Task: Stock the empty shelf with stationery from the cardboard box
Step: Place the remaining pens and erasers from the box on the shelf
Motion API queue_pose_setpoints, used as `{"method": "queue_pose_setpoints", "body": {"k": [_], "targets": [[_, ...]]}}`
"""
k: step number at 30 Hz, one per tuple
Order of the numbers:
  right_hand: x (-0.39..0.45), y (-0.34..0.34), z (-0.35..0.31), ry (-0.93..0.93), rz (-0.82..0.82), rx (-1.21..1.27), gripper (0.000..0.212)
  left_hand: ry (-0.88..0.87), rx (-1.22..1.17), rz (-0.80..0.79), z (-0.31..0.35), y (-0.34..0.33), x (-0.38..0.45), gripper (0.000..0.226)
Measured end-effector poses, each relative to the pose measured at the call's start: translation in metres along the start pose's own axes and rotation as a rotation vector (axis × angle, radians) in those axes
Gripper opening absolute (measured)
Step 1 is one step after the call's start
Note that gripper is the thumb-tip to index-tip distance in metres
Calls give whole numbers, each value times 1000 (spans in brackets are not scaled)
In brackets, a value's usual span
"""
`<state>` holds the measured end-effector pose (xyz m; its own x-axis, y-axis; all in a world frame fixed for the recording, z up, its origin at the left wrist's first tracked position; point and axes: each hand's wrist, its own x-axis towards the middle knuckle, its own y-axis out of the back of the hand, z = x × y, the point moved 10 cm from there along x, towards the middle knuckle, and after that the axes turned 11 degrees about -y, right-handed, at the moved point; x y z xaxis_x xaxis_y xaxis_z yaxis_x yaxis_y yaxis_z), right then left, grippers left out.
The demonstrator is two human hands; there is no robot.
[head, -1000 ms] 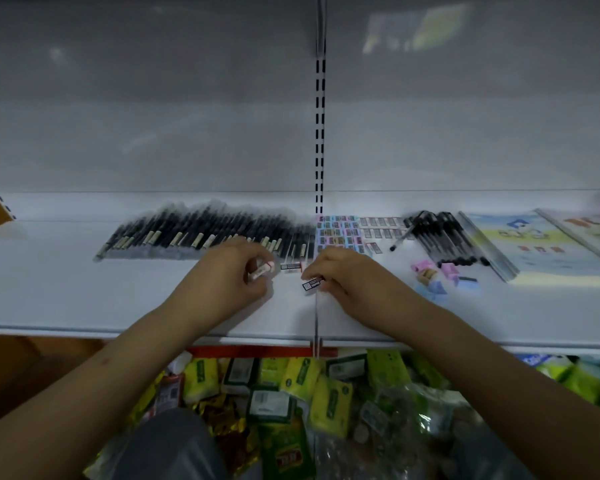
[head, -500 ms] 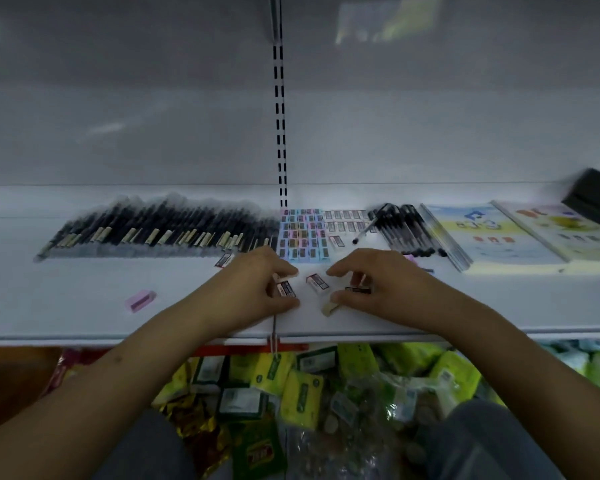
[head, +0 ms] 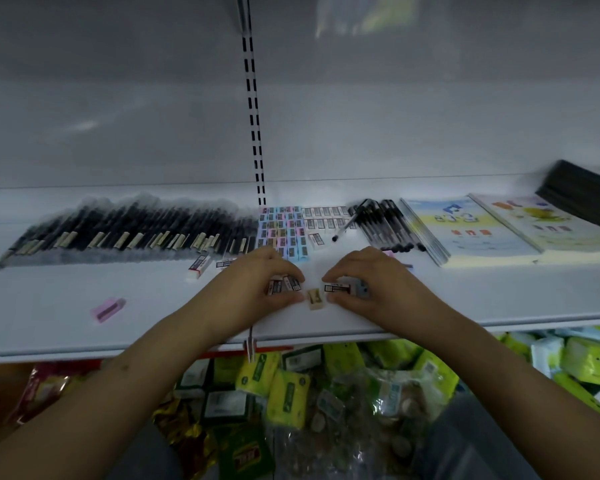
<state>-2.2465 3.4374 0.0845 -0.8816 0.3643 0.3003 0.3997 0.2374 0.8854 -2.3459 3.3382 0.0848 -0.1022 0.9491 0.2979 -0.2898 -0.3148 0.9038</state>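
Left hand (head: pixel 257 282) curls round a small clutch of white erasers (head: pixel 284 283), thumb under, fingers over, near the shelf (head: pixel 84 327) front edge. Between the hands a tan eraser (head: pixel 316 299) lies loose. Right hand (head: pixel 371 282) pinches a white labelled eraser (head: pixel 336 288); a blue one (head: pixel 361 289) hides half under its fingers. Both forearms reach in over the front edge, palms down.

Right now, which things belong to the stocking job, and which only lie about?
Job: small white erasers in left hand; white eraser in right hand; beige sharpener; white shelf.
Lying about: green packets and red packet below.
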Motion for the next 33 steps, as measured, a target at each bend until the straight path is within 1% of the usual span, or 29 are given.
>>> {"method": "queue_pose_setpoints", "body": {"k": [3, 6, 8, 10, 12, 13, 16, 19, 22, 25, 28, 31, 33], "targets": [[0, 3, -1, 27, 16, -17, 20, 10, -37, -37, -3, 1, -4, 34], [7, 11, -3, 57, 61, -33, 18, 36, -42, -108, -7, 0, -2, 33], [14, 14, -6, 64, 22, 24, 19, 30, -29, -131, -9, 0, 1, 30], [21, 8, -11, 85, -73, 38, 23, 26, -23, -118, -9, 1, 3, 30], [25, -5, -16, 97, -178, 28, 31, 25, -16, -103, -8, 2, 4, 33], [26, -10, -17, 96, -203, 23, 34, 23, -8, -100, -7, 3, 4, 36], [32, -12, -12, 35, -181, 44, 34, 30, -4, -94, -9, 3, 5, 48], [33, -13, -10, -21, -172, 178, 33, 26, 24, -75, -10, 3, 7, 54], [32, -17, -14, -35, -195, 259, 40, 31, 45, -61, -12, 3, 10, 57], [31, -5, -8, -67, -102, 249, 37, 18, 41, -47, -12, 1, 12, 60], [30, 11, 10, -118, 30, 87, 29, -9, 17, -39, -9, -1, 15, 60], [40, 24, 28, -165, 124, -6, 30, -44, 21, -40, -4, -4, 16, 49], [51, 24, 35, -154, 118, -56, 32, -52, 46, -21, -3, -5, 17, 45]]}}
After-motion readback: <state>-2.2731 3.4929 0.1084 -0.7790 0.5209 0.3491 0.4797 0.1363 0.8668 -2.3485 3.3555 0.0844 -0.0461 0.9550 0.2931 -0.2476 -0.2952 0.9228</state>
